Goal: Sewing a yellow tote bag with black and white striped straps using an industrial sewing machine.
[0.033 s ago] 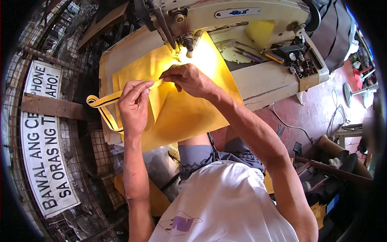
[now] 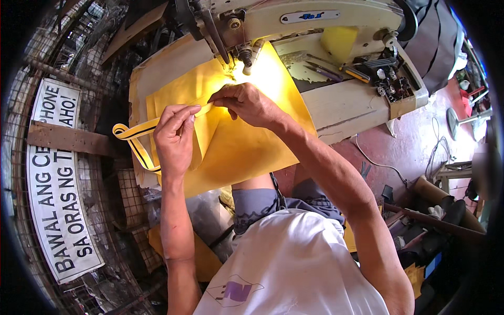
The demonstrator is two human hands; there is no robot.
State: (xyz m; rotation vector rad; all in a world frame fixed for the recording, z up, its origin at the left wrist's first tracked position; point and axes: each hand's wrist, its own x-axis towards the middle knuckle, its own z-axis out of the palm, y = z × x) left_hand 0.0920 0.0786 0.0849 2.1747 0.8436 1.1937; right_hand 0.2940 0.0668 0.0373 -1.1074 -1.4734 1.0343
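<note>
A narrow yellow tape with a dark stripe (image 2: 142, 129) runs between my two hands, its loose end looping down at the left. My left hand (image 2: 174, 137) pinches it between thumb and fingers. Close by, my right hand (image 2: 245, 104) has its fingertips closed on the tape's other stretch, just below the sewing machine head (image 2: 243, 52). Beneath both hands spreads a large yellow sheet of material (image 2: 247, 149), folded or layered at its left side. The machine's lamp lights it brightly around the needle area, where glare hides detail.
On the machine bed (image 2: 346, 113) to the right lie a yellow cutter (image 2: 357, 73), pen-like tools (image 2: 324, 71) and a tray of small metal parts (image 2: 394, 86). A wire grid with a white sign (image 2: 60, 210) stands at the left. Cables (image 2: 380, 164) cross the reddish floor.
</note>
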